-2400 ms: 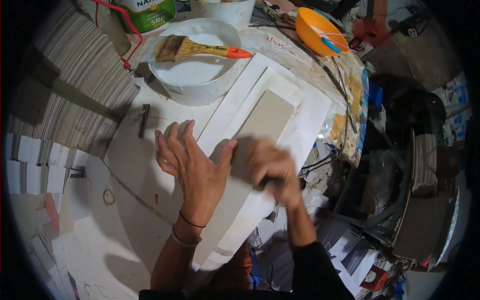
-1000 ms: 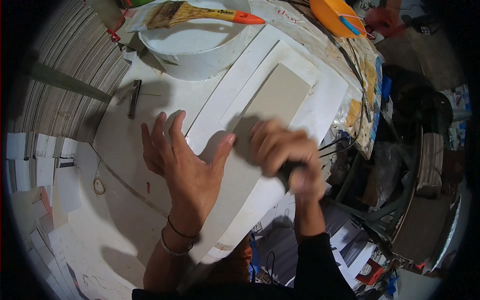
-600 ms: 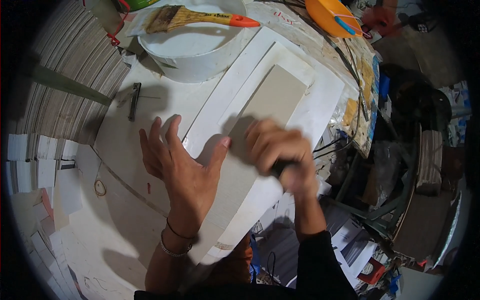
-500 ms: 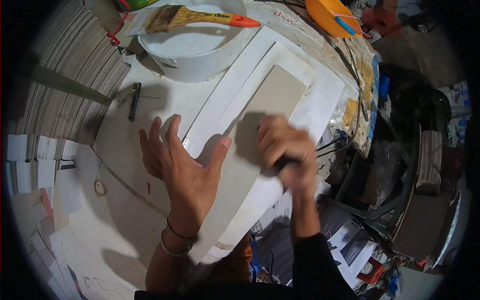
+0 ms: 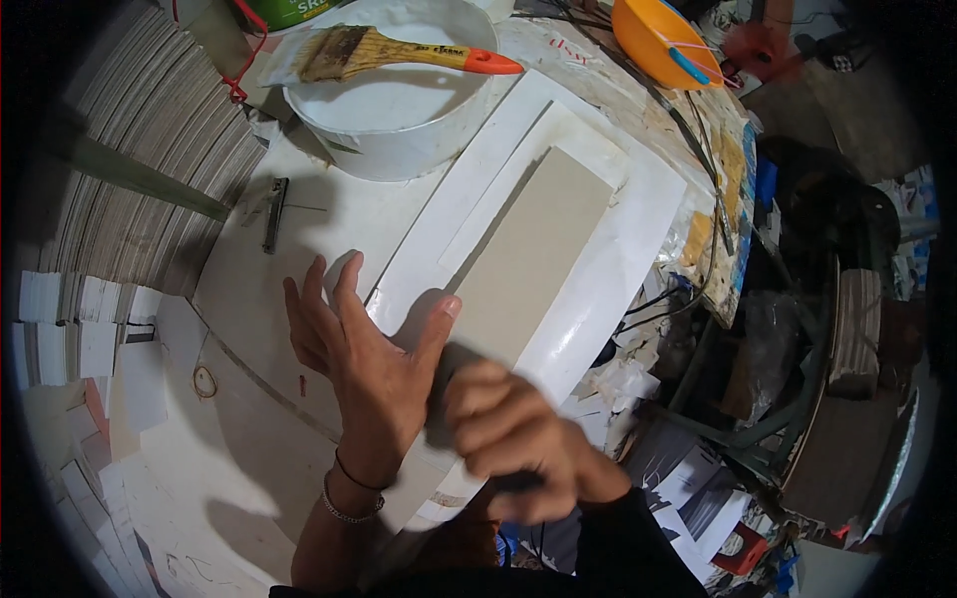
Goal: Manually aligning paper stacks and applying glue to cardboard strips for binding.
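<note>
Grey-beige cardboard, cut as a long flat strip (image 5: 543, 239), lies diagonally on overlapping white paper sheets (image 5: 588, 329) on a round-edged off-white tabletop (image 5: 234, 299). The bare left hand (image 5: 374, 374), with a silver chain bracelet (image 5: 349, 513) at its wrist, is open, fingers spread and gripping nothing; its thumb tip is at the strip's left edge. The right hand (image 5: 513, 429), in a black sleeve (image 5: 633, 543), is clenched over the strip's nearer end, apparently around a small dark object (image 5: 518, 480), though blur hides what kind. Beyond them, a wide paintbrush with a wooden, orange-tipped handle (image 5: 409, 52) lies across the rim of a round white plastic tub (image 5: 399, 149). A narrow dark metal tool (image 5: 275, 214) rests left of the sheets, near tall stacks of grey board (image 5: 150, 140).
</note>
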A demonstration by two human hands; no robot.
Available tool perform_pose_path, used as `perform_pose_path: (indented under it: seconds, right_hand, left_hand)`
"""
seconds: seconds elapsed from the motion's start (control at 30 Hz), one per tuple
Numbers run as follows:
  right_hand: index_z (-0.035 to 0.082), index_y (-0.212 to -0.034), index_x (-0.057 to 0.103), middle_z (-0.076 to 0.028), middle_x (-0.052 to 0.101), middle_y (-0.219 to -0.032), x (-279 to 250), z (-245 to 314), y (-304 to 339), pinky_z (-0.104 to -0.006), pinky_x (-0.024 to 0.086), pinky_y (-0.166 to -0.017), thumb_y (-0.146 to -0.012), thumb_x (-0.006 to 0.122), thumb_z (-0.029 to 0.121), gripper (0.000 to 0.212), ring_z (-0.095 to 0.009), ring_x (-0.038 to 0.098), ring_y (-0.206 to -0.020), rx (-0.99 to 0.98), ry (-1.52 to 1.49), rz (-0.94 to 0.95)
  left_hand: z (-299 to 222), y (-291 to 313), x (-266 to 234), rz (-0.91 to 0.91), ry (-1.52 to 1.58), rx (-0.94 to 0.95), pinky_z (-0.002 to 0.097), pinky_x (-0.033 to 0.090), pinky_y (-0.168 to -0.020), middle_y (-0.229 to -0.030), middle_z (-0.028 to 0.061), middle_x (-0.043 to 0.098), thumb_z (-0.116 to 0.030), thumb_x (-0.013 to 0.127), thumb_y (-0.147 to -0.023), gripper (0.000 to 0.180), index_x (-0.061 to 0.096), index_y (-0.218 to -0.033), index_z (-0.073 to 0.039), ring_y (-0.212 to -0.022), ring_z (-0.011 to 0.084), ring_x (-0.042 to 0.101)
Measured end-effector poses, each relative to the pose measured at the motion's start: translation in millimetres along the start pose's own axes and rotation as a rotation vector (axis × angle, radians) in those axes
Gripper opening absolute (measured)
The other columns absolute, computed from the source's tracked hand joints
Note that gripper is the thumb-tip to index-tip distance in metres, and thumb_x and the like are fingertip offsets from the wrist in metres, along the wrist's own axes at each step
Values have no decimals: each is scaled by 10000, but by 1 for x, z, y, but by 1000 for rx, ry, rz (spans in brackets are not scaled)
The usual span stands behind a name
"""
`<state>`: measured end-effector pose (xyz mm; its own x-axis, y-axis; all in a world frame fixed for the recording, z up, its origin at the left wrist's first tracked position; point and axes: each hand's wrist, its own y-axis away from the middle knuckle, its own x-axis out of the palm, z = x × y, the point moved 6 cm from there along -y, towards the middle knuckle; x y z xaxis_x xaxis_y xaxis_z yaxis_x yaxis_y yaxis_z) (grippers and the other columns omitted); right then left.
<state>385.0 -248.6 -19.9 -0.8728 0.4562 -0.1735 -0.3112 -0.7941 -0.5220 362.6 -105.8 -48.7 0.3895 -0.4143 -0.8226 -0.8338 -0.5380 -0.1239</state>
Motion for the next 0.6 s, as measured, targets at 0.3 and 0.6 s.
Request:
perform_pose_path:
  seconds: [0.3, 0.6]
  right_hand:
    - [52, -609, 578, -94, 583, -665, -26, -18, 1, -473, 425, -831, -807, 646, 437, 439, -305, 568, -752, 56, 100, -291]
    - [48, -607, 620, -117, 623, -669, -8, -15, -2, -501, 413, -890, -698, 621, 447, 409, -329, 590, -668, 114, -236, -243]
  left_hand:
    - [6, 3, -14, -69, -59, -17, 634, 198, -1188, -1546, 255, 342, -468, 824, -860, 830, 446, -1468, -47, -1476, 513, 213]
    - [15, 9, -10, -73, -29, 80, 645, 196, -1176, -1554, 253, 319, -510, 816, -854, 847, 444, -1465, -56, -1472, 527, 206]
